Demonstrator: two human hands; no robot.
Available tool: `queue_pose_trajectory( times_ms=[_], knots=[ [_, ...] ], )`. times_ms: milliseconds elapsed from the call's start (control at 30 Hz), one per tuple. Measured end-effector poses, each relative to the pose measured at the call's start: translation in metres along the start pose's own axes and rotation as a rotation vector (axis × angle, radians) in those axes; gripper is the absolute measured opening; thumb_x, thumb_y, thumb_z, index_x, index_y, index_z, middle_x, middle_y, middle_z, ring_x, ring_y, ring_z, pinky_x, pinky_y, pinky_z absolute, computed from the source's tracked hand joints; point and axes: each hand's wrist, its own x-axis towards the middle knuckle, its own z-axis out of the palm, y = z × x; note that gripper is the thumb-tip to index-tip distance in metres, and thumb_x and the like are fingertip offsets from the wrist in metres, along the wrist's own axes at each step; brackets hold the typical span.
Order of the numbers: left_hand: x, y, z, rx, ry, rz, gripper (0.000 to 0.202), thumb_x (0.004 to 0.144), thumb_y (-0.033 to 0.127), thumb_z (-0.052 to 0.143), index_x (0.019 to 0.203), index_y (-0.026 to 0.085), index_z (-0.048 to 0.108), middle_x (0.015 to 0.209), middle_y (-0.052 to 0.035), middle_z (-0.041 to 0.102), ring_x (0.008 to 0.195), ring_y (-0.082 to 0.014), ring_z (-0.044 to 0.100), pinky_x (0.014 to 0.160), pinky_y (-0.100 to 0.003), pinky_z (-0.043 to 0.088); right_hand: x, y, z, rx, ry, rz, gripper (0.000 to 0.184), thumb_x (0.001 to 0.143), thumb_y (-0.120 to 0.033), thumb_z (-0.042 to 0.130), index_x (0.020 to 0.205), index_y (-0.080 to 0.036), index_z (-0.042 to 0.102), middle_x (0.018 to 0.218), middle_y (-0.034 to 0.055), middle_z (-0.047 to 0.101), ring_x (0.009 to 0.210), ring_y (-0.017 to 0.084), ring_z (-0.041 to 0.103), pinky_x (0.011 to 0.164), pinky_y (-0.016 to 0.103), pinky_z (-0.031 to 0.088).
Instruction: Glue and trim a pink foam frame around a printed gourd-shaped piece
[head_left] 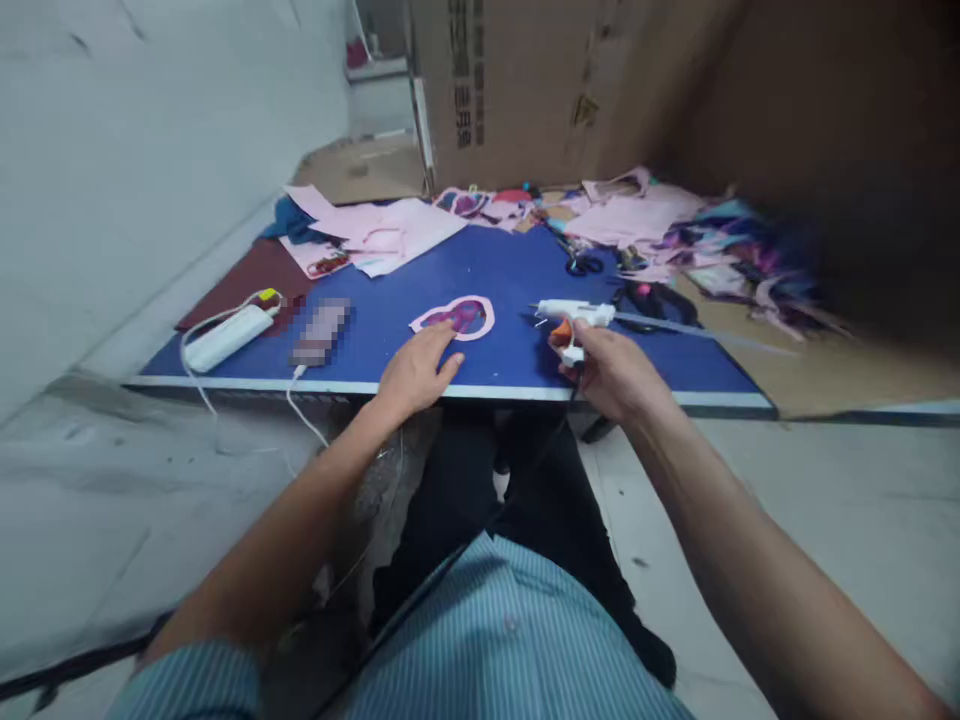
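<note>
Right hand (611,375) clamped on the grip of a white glue gun (574,314), fingers closed round the handle; gun held level just above the near right part of the blue board (510,270), nozzle pointing left towards a pink-and-purple cutout (452,318); the cutout lay flat on the board, near the middle and close to the front edge. Left hand (416,372) lay open and palm down on the board, fingers apart; fingertips (450,340) just beside the lower edge of the cutout, contact not clear. Gun and cutout were near each other, not touching; a long grey strip (675,325) lay right of the gun; black scissors (583,263) lay on the far side of the board. Left of the hands, a white power bank (225,338) with a white cable (196,375) sat on the board; beside it, a blurred object (321,331), too obscured to identify. Pink paper sheets (390,235) lay at the far left; mixed scraps (720,240) were heaped far right, before a cardboard box (510,90).
</note>
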Motion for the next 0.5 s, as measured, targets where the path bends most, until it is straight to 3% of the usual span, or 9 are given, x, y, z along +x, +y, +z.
queue_pose_trajectory(
  times_ms=[300, 500],
  knots=[
    [-0.001, 0.005, -0.004, -0.018, -0.006, -0.063, 0.046, 0.107, 0.033, 0.058, 0.147, 0.012, 0.065, 0.157, -0.0183, 0.067, 0.15, -0.0313, 0.06, 0.128, -0.05, 0.047, 0.0, -0.014, 0.01, 0.006, -0.007, 0.143, 0.021, 0.098, -0.035, 0.083, 0.086, -0.018, 0.082, 0.083, 0.0038, 0.075, 0.071, 0.011, 0.068, 0.055, 0.017, 0.056],
    [-0.004, 0.004, -0.005, -0.028, -0.001, -0.061, 0.044, 0.107, 0.033, 0.059, 0.145, 0.012, 0.067, 0.159, -0.0186, 0.065, 0.152, -0.0311, 0.059, 0.129, -0.049, 0.046, 0.021, -0.015, 0.011, -0.072, -0.03, 0.094, 0.021, 0.092, -0.035, 0.09, 0.088, -0.017, 0.082, 0.083, 0.0057, 0.076, 0.071, 0.013, 0.068, 0.061, 0.021, 0.06]
  ],
)
